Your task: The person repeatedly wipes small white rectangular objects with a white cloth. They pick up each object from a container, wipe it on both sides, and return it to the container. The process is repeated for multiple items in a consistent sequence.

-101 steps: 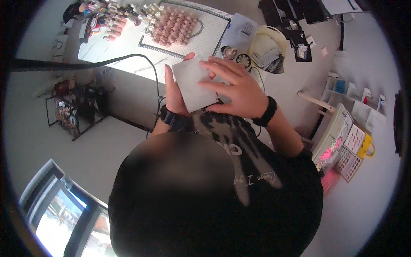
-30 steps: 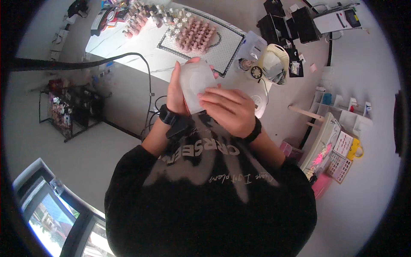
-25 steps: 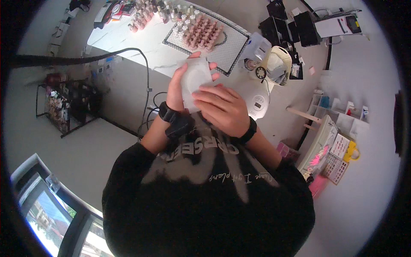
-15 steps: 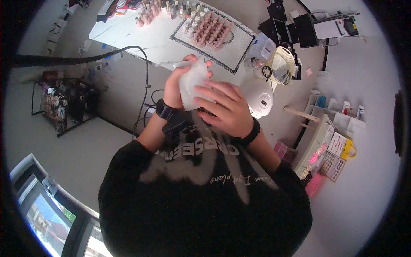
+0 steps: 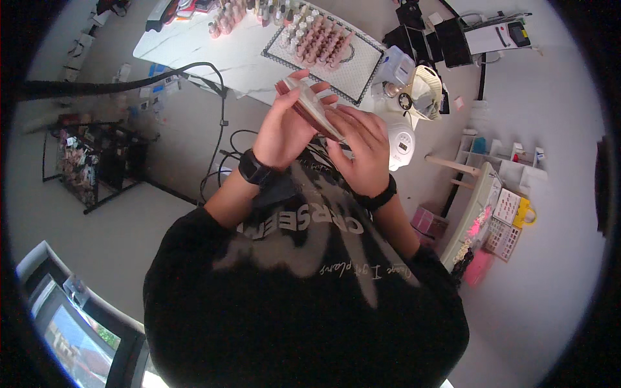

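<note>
Between my hands is a thin, flat packet (image 5: pixel 312 108) with a pale, whitish face and a reddish-brown edge; its exact kind is unclear. It is tilted, seen nearly edge-on. My left hand (image 5: pixel 283 134) holds it from the left side, thumb in front and fingertips showing past its far edge. From the right, my right hand (image 5: pixel 363 147) has its fingers laid over the pale face and its thumb near the lower end. Both hands are raised in front of my chest, on the near side of the white marble-patterned table (image 5: pixel 194 55).
On the table, a lace-edged mat (image 5: pixel 352 77) carries rows of pinkish bottles (image 5: pixel 323 45). More small bottles (image 5: pixel 226 19) stand farther left. A white lamp device (image 5: pixel 401 145), a cream basket (image 5: pixel 428 87) and a clear container (image 5: pixel 396 64) are at right. A black cable (image 5: pixel 223 123) hangs at left.
The packet has turned from showing its broad white face to nearly edge-on, exposing its reddish-brown side. My left hand has rolled palm-up beneath it, and my right hand has shifted slightly right.
</note>
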`<state>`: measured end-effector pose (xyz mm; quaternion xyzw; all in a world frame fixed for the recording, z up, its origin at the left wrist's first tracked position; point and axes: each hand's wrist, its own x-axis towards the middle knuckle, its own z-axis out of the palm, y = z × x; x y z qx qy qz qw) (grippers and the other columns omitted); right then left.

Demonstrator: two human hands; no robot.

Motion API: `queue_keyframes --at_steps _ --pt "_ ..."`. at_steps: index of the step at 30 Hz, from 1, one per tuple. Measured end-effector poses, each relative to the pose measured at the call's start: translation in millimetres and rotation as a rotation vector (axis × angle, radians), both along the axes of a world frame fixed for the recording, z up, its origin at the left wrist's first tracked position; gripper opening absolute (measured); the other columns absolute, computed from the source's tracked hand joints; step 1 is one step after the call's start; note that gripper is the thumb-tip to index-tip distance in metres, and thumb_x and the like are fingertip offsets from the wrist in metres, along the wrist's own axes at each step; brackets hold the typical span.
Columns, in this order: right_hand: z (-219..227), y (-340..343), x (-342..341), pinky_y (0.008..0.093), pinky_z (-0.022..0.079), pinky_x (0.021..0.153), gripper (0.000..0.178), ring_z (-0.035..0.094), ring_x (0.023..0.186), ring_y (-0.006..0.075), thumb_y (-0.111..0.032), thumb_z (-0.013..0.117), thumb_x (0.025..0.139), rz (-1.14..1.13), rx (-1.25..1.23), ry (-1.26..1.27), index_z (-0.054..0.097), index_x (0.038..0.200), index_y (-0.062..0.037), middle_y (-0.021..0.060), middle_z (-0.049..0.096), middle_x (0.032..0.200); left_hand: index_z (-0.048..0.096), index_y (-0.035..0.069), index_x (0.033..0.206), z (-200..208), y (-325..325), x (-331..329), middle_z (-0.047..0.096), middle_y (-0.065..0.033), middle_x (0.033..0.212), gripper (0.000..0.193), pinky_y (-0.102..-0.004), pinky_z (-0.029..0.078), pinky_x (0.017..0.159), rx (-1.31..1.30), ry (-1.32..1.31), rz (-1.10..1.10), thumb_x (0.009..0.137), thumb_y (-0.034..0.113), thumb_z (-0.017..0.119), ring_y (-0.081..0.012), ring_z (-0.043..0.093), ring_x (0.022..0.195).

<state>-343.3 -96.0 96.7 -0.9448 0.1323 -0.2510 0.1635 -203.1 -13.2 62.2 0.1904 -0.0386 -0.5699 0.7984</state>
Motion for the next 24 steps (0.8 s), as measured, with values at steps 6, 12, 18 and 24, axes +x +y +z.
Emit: queue_keyframes --at_steps 6,12,18,24 --pt "-4.3 11.5 8.3 0.0379 0.042 0.087 0.046 0.057 0.102 0.0259 -0.017 0.069 0.074 -0.065 0.059 -0.027 0.059 0.118 -0.0062 0.0075 0.063 0.111 0.03 0.012 0.134 8.4 4.9 -0.7 0.043 -0.0205 0.129 0.055 -0.0493 0.041 0.099 0.067 -0.136 0.087 0.09 0.031 0.057 -0.0353 0.048 0.118" --pt "-5.9 13.6 22.8 0.0391 0.047 0.081 0.044 0.058 0.094 0.0292 -0.014 0.072 0.072 -0.068 0.142 -0.105 0.062 0.114 -0.0059 0.0107 0.063 0.108 0.034 0.012 0.128 3.0 11.1 0.9 0.046 -0.0172 0.127 0.045 -0.0417 0.043 0.096 -0.002 -0.122 0.032 0.092 0.026 0.056 -0.0275 0.049 0.114" --pt "5.1 17.0 25.8 0.0366 0.049 0.076 0.032 0.06 0.086 0.028 -0.009 0.07 0.077 -0.076 0.362 -0.143 0.063 0.108 -0.0021 0.0118 0.066 0.1 0.038 0.009 0.126 -4.2 15.6 12.8 0.046 -0.0185 0.129 0.045 -0.0461 0.04 0.1 -0.074 -0.233 0.032 0.092 0.032 0.057 -0.0319 0.047 0.121" --pt "16.7 18.8 23.0 0.0259 0.049 0.058 0.021 0.063 0.071 0.0133 -0.009 0.063 0.088 -0.033 1.178 -0.023 0.059 0.103 0.0056 0.0067 0.065 0.088 0.053 0.004 0.114 -10.8 38.7 39.9 0.06 -0.0038 0.107 0.032 -0.0266 0.045 0.083 0.069 -0.628 -0.015 0.089 0.021 0.063 -0.0098 0.056 0.095"
